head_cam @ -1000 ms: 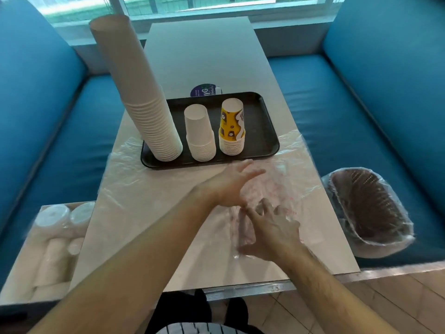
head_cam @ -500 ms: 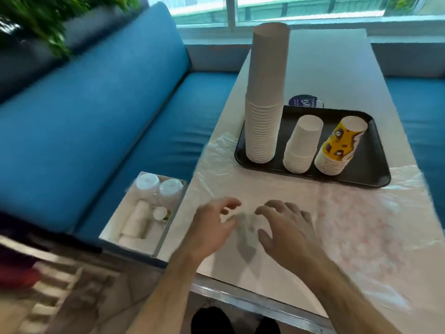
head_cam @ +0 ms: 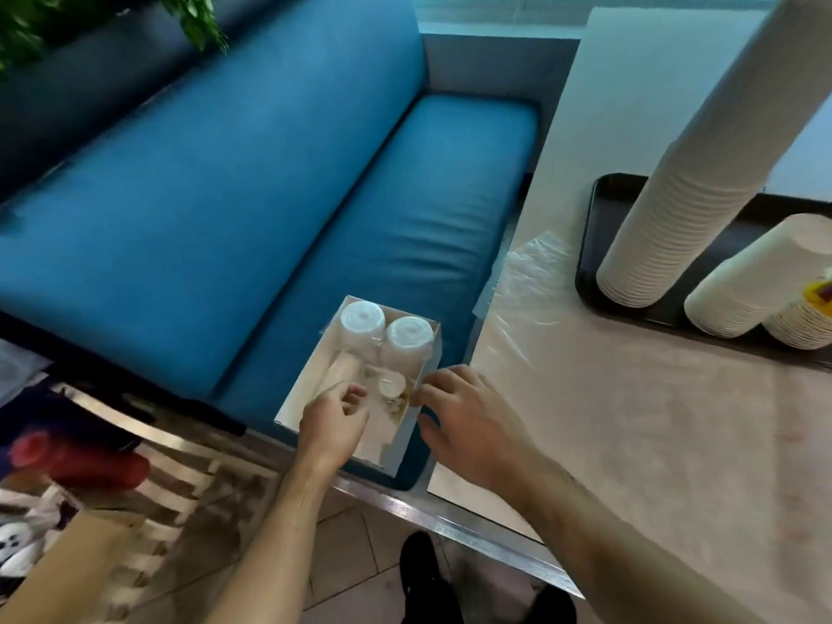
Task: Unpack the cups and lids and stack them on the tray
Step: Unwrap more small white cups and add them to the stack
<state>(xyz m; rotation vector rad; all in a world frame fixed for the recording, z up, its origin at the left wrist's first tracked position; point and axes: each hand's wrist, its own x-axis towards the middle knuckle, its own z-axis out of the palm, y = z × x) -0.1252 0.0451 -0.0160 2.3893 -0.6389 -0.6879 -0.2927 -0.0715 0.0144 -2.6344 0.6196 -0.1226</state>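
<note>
An open white cardboard box (head_cam: 300,391) sits on the blue bench seat left of the table. It holds two wrapped lid stacks (head_cam: 362,318) and a plastic-wrapped sleeve of cups (head_cam: 338,372). My left hand (head_cam: 332,423) is inside the box, fingers curled round the sleeve's near end. My right hand (head_cam: 466,421) touches the box's right rim with its fingertips, thumb outside the wall. On the table stands the black tray (head_cam: 602,191) with a tall white cup stack (head_cam: 666,227), a shorter white stack (head_cam: 756,281) and a yellow-printed stack (head_cam: 808,324).
Loose clear plastic wrap (head_cam: 533,281) lies on the beige table (head_cam: 653,421) near the tray's left end. The blue bench (head_cam: 270,195) runs along the left. A red object (head_cam: 81,461) and bags lie on the floor at lower left.
The view has swung left and down to the box on the bench. Both hands left the plastic wrap on the table; the left went into the box, the right to its rim.
</note>
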